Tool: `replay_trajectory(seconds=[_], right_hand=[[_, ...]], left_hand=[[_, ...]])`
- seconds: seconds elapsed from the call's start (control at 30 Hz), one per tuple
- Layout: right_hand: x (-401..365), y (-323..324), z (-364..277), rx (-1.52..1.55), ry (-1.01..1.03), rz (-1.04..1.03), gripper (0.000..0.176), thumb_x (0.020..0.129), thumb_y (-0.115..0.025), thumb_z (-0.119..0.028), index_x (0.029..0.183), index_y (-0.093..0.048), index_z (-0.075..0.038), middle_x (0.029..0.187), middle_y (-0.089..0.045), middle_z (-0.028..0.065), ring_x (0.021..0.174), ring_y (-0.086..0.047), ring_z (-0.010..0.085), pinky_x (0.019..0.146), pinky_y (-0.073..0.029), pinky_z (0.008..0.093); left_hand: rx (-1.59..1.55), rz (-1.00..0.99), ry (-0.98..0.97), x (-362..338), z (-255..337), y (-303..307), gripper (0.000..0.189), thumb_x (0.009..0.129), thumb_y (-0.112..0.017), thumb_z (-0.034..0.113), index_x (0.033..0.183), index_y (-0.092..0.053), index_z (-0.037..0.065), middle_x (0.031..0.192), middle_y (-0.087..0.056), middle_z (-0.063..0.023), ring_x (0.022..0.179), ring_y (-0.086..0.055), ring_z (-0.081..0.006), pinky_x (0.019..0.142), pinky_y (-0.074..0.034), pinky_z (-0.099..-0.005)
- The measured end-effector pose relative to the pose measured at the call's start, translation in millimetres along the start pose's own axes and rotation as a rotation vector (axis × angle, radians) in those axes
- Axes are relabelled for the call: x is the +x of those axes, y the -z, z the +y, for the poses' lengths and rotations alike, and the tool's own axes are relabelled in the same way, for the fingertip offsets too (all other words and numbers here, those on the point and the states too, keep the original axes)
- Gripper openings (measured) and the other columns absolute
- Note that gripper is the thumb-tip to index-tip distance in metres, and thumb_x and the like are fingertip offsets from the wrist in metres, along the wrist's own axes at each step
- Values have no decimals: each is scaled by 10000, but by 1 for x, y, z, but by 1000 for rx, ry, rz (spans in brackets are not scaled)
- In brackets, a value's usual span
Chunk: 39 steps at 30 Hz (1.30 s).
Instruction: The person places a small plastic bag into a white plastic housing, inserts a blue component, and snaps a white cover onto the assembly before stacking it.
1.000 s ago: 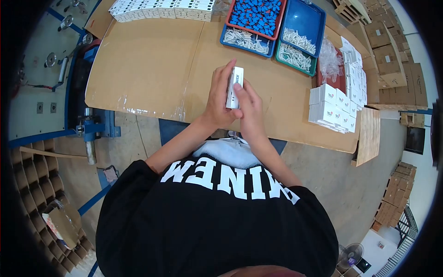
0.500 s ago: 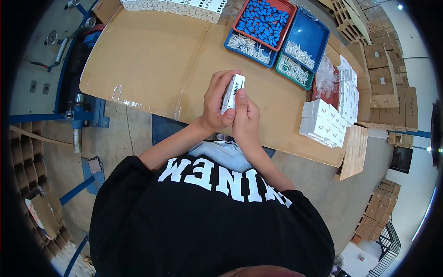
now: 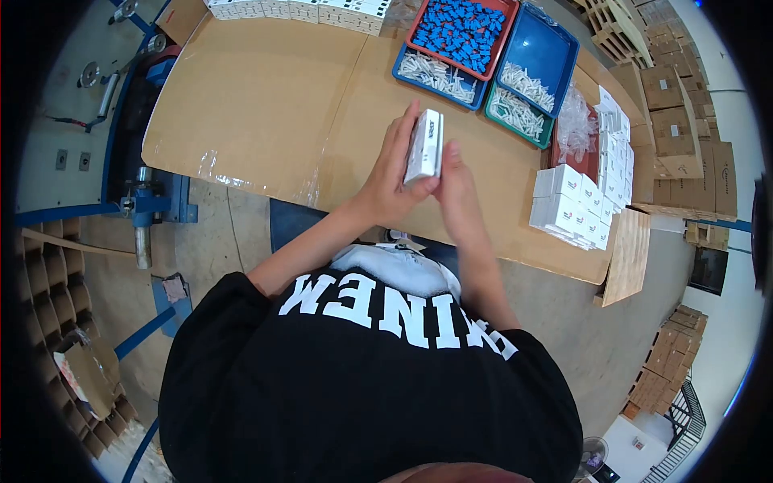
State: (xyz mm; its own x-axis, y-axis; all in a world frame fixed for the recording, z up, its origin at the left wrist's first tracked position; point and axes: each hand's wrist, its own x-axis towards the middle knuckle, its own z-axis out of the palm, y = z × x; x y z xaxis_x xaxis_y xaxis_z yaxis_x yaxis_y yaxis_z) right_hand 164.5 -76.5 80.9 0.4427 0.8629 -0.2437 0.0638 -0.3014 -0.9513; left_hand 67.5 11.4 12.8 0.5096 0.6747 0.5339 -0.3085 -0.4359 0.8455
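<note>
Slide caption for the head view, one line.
Left hand holds a white box over a cardboard-topped table, right hand alongside, parts trays beyond.

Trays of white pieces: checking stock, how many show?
3: a blue tray partly under the red tray of blue pieces, a second blue tray to its right, and a green tray partly beneath that. Others may be hidden.

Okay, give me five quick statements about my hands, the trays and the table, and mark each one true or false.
1. The left hand holds a small white box. True.
2. The blue pieces lie in a green tray. False: they lie in a red tray.
3. Stacked white boxes stand toward the table's right end. True.
4. The right hand rests on those stacked white boxes. False: it is beside the small white box.
5. The green tray holds white pieces. True.
</note>
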Motion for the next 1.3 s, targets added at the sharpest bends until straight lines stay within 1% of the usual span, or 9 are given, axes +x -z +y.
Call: replay_trajectory(seconds=[0.07,0.13,0.2,0.27,0.5,1.1,1.2,1.27,1.3], right_hand=[[2,15,6,291,-62,-103,656,1099,-400,-526,1389,-549,44,1151,-703,157,1079,-666,205,904,-527,350],[0,29,4,69,-11,-162,744,1019,-567,-549,1489,-464,20,1333,-635,201,1227,-637,299,981,-531,417],[-7,32,-2,-701,581,140,891,872,-734,-578,1494,-471,3,1441,-548,210,1300,-586,357,1020,-517,463],[1,32,1,-749,750,87,966,829,-755,-593,1514,-436,8,1452,-540,225,1335,-547,378,1077,-463,480],[28,23,39,-541,1114,77,987,832,-672,-702,1423,-524,74,1391,-570,262,1237,-600,429,1007,-511,482],[21,13,54,-405,862,117,838,1037,-440,-607,1424,-498,134,1397,-575,290,1242,-614,427,1048,-489,430],[28,9,55,44,484,151,815,1071,-290,-625,1473,-502,52,1450,-571,228,1368,-535,338,1148,-386,421],[28,8,49,72,445,88,807,1087,-230,-607,1482,-497,43,1530,-502,188,1427,-463,308,1180,-340,413],[26,8,42,-8,459,71,704,1096,-296,-516,1486,-497,35,1569,-453,182,1445,-440,316,1185,-336,418]], left_hand=[[-38,-65,94,0,0,7,1046,959,-499,723,1626,-141,1,1468,-437,-202,1382,-443,-283,1156,-336,-421],[-482,47,373,3,3,9,788,1067,-442,554,1629,-187,63,1394,-490,-172,1298,-495,-265,1135,-358,-398],[-488,52,449,7,11,7,734,1083,-348,580,1628,-211,107,1383,-517,-134,1246,-552,-246,1084,-435,-389],[-840,-4,813,7,26,4,752,1068,-317,634,1609,-266,116,1373,-540,-133,1171,-609,-236,1002,-508,-378],[-888,-35,941,1,45,-10,637,1060,-331,650,1456,-456,167,1309,-607,-65,1159,-636,-178,956,-532,-343],[-913,119,1160,2,43,-9,508,1069,-419,588,1341,-556,182,1158,-657,-10,1059,-642,-144,929,-504,-297],[-721,-14,968,-10,18,-16,625,1072,-420,571,1500,-417,116,1310,-605,-68,1177,-609,-193,1007,-484,-320],[-329,-142,589,-20,9,-19,658,1087,-418,520,1567,-321,80,1379,-570,-104,1241,-581,-230,1069,-447,-346],[-355,-126,633,-17,4,-14,655,1091,-414,518,1549,-315,60,1349,-573,-117,1240,-585,-232,1064,-463,-388]])
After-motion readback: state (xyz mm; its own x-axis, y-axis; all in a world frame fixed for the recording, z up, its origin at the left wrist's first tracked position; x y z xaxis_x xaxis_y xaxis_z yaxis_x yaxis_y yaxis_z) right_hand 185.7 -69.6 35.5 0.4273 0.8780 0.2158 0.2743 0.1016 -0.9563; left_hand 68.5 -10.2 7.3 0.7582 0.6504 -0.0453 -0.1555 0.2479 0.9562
